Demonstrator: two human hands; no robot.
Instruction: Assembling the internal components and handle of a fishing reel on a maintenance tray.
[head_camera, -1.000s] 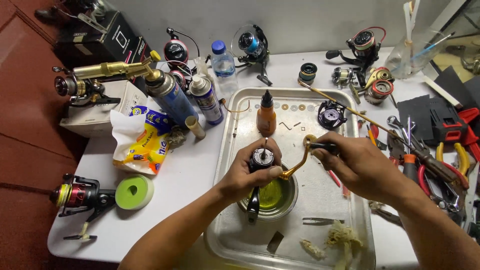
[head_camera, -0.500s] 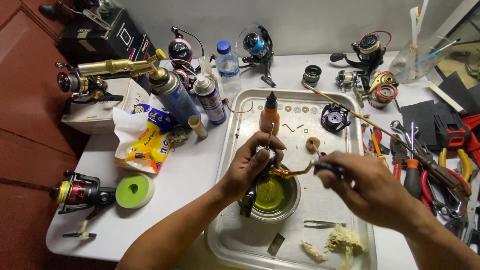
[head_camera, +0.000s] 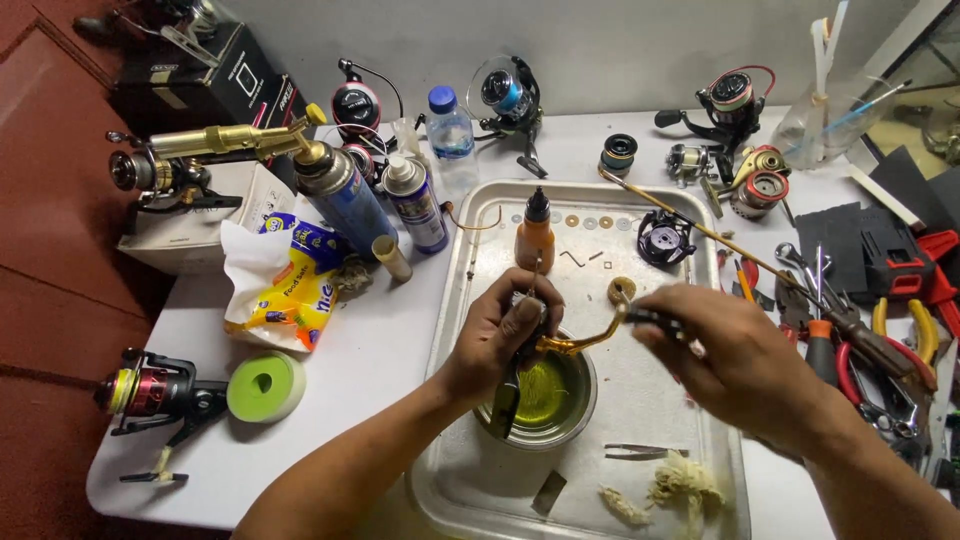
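My left hand (head_camera: 497, 340) grips a dark fishing reel body (head_camera: 508, 385) above a small metal bowl of yellow-green liquid (head_camera: 545, 395). A gold crank handle (head_camera: 585, 340) sticks out from the reel to the right. My right hand (head_camera: 725, 355) pinches the black knob at the end of that handle. Both hands hover over a steel tray (head_camera: 455, 470) on the white table (head_camera: 340, 390). An orange dropper bottle (head_camera: 535, 235) stands upright in the tray just beyond my left hand.
Tweezers (head_camera: 640, 452) and frayed wadding (head_camera: 670, 490) lie in the tray's near part; small washers along its far edge. Spray cans (head_camera: 345, 195), a water bottle (head_camera: 450, 135), several reels at the back. Pliers and tools (head_camera: 880, 330) at right. A red-black reel (head_camera: 150, 395) and green tape roll (head_camera: 265, 385) at left.
My right hand has swung the gold handle down from upright to nearly level, ending right of the reel. The left hand keeps its hold over the bowl.
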